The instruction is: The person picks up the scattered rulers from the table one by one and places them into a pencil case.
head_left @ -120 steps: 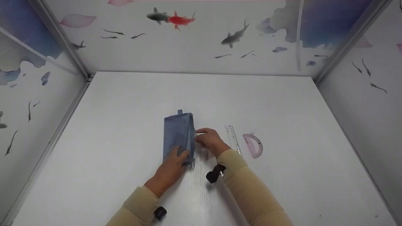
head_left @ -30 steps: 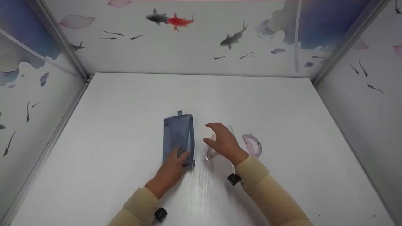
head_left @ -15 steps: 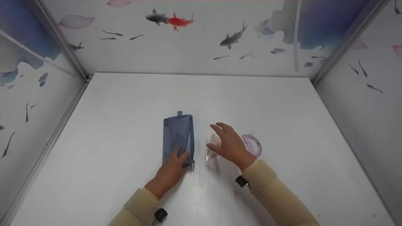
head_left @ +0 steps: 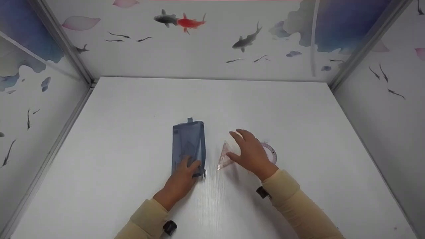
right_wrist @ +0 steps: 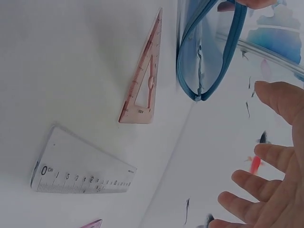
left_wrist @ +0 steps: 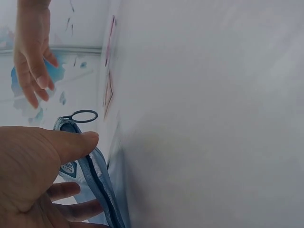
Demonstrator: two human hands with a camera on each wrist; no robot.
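The left hand (head_left: 182, 181) presses the near end of the blue mesh pouch (head_left: 188, 142) at frame centre, thumb curled over its zipper edge. The right hand (head_left: 251, 153), fingers released and spread, has let go of the clear set square (head_left: 224, 156), which now lies on the white desk (head_left: 132, 106) between pouch and pink protractor (head_left: 272, 153). A ruler (right_wrist: 80, 168) lies nearby, so another item is out of the pouch.

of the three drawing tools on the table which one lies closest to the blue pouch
The pink triangular set square lies closest to the blue pouch; the clear straight ruler and pink protractor lie farther right.
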